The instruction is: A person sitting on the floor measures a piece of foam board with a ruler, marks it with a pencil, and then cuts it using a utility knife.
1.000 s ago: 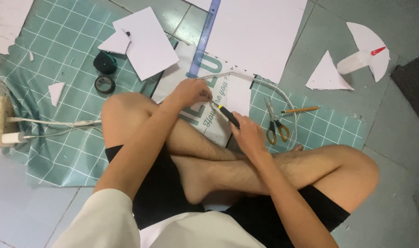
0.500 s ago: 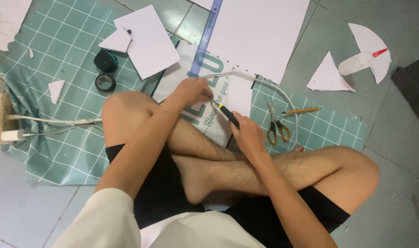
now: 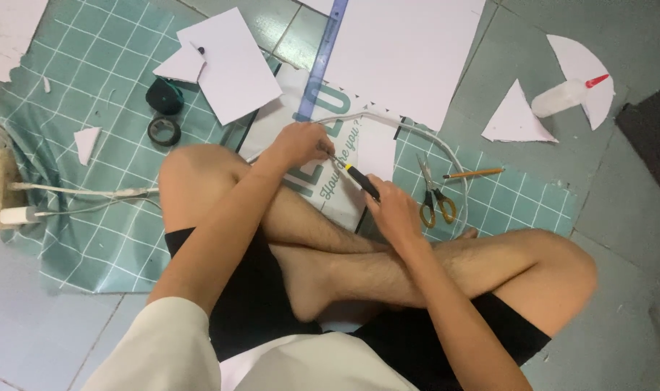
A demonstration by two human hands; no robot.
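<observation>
I sit cross-legged on the floor above a green grid cutting mat (image 3: 76, 87). My right hand (image 3: 395, 210) grips a black and yellow craft knife (image 3: 359, 179), its blade pointing up-left toward my left hand (image 3: 299, 141). My left hand is closed, fingers pressed down on a white piece of paper (image 3: 377, 148) that lies on a printed sheet (image 3: 322, 185). The knife tip meets the fingers of the left hand. What lies under the left palm is hidden.
A blue ruler (image 3: 322, 61), large white sheets (image 3: 406, 51) (image 3: 228, 61), scissors (image 3: 433, 195), a pencil (image 3: 474, 174), two tape rolls (image 3: 163, 116), a white cable (image 3: 431, 145), a power strip (image 3: 0, 188) at the left, paper offcuts (image 3: 514, 116) and a glue bottle (image 3: 565, 98) at the right.
Almost nothing differs; both hands stay in place over the paper, with the knife tip held at the left fingers.
</observation>
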